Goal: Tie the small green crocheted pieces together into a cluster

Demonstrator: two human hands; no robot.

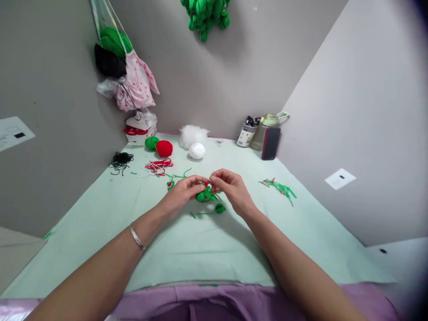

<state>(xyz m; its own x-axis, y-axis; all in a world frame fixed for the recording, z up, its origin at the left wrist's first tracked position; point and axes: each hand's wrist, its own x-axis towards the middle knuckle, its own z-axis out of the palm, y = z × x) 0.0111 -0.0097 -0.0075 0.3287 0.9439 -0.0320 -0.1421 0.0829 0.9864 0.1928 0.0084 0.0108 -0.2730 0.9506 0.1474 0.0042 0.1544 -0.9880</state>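
Over the middle of the table, my left hand (184, 191) is closed on a small green and red crocheted piece (201, 196), pinched between thumb and fingers. Close beside it, my right hand (230, 185) has thumb and forefinger pressed together at the red part of the piece. What those right fingertips pinch is too small to make out. Below the hands lies a little green yarn ball (220, 208) with a loose tail. Another small green and red piece (170, 184) rests just left of my left hand.
Green (152, 143), red (164, 149) and white yarn balls (196, 151) stand at the back, near white stuffing (193, 135). Black yarn (121, 161) lies left, cut green strands (281, 188) right. A phone (270, 143) leans on a bottle (259, 136) beside a pen holder (246, 133).
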